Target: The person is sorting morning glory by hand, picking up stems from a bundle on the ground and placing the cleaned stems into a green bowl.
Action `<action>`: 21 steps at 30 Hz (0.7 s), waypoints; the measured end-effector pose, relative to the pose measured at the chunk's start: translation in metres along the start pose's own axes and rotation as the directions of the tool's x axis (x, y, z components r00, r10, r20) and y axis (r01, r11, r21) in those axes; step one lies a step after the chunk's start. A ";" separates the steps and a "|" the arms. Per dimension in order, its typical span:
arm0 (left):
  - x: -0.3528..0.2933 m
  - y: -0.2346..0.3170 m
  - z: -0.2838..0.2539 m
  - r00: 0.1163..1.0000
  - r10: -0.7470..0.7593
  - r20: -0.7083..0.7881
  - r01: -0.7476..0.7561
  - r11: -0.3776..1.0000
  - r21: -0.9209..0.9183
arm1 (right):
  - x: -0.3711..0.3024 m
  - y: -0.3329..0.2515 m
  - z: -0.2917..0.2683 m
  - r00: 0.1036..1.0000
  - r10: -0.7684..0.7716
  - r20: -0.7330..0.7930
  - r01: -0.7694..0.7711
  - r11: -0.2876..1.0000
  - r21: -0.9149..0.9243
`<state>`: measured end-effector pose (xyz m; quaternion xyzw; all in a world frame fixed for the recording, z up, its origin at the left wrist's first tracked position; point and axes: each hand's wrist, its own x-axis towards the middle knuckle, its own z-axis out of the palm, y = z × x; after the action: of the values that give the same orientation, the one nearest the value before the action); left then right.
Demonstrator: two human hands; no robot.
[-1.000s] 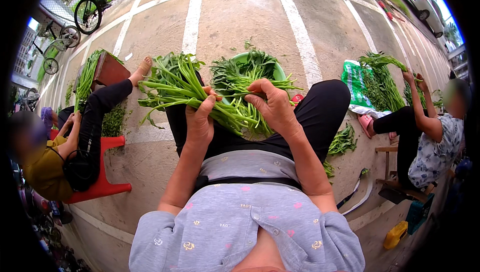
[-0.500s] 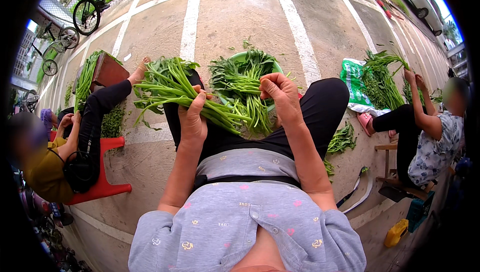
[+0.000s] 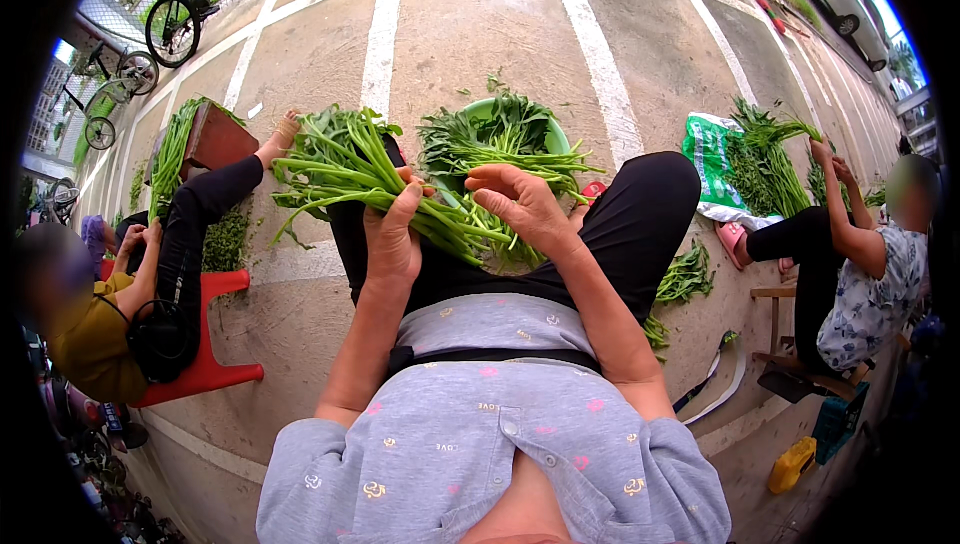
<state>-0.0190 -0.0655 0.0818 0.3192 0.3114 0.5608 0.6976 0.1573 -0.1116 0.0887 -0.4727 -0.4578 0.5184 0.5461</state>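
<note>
My left hand is closed around a thick bunch of leafy green vegetables, held over my left knee with the leaves toward the upper left and the stems toward the lower right. Close to its right, my right hand hovers with fingers slightly bent and the thumb apart from them; nothing shows between them. Behind my hands, between my knees, stands a light green basin heaped with more leafy stems. My right hand and the held bunch hide part of the basin's near side.
On the left, a person on a red plastic stool handles greens beside a reddish-brown box. On the right, another person holds greens near a green and white sack. Loose greens lie beside my right knee.
My right hand has moved left and a little down, toward the bunch, and its fingers have spread from a pinch. The left hand keeps its grip on the bunch.
</note>
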 end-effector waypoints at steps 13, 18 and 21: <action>-0.004 -0.007 0.003 1.000 0.021 -0.003 -0.021 1.000 0.014 | 0.000 0.001 -0.001 0.996 0.050 -0.068 -0.034 0.975 0.221; 0.000 -0.001 -0.003 0.998 0.022 -0.051 -0.022 1.000 0.003 | 0.004 0.010 -0.022 0.961 0.104 -0.255 0.026 0.889 0.458; 0.000 -0.002 -0.004 0.999 0.011 -0.050 -0.011 1.000 -0.001 | 0.004 0.003 -0.026 0.948 0.184 -0.259 -0.114 0.958 0.265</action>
<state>-0.0212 -0.0651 0.0778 0.3064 0.3266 0.5728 0.6865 0.1827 -0.1087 0.0822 -0.5035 -0.2703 0.5387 0.6191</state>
